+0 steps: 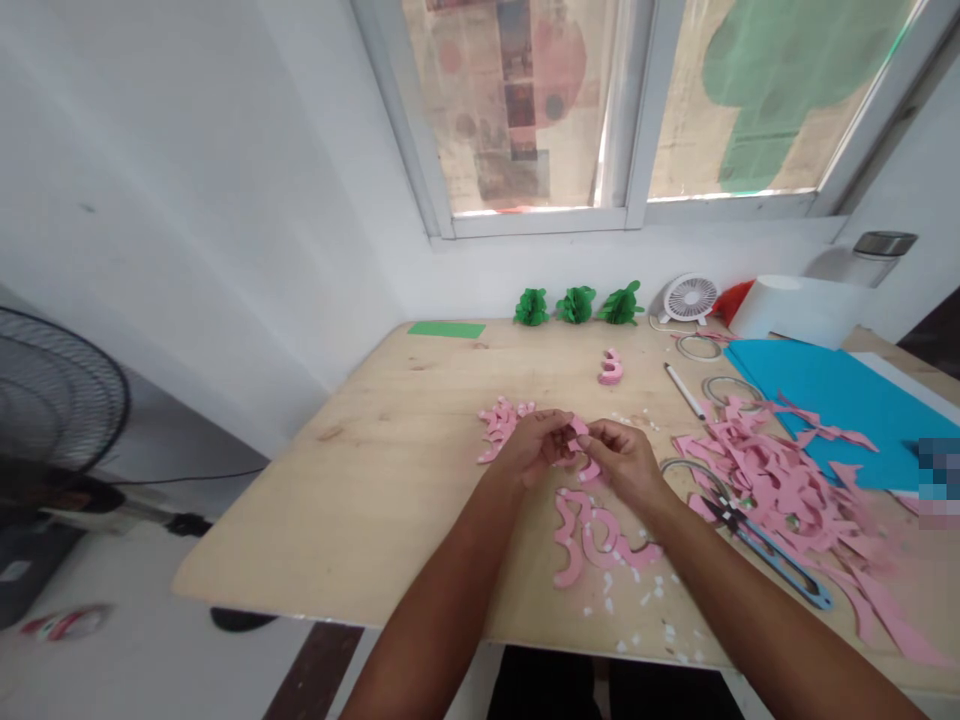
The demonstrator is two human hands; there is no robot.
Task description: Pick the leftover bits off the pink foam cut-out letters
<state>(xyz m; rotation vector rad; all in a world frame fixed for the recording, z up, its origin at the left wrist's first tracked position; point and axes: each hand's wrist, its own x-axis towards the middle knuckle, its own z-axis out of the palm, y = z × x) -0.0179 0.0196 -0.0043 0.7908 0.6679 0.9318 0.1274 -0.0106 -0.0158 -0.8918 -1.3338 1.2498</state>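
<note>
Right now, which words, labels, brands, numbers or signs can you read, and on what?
"3": the shape of the pink cutout before the green paper shapes.
Pale patch at lower left: too small to read.
Window coverings: too blurred to read.
No printed words or brands are legible.

Bare left hand (534, 442) and bare right hand (624, 462) being held close together, fingers (609, 430) being curled, bare forearms (454, 570) being stretched forward

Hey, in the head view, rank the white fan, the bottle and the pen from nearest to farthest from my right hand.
1. Pen, beyond your right hand, to its right
2. White fan, farther back, by the wall
3. Bottle, far right, back
</note>
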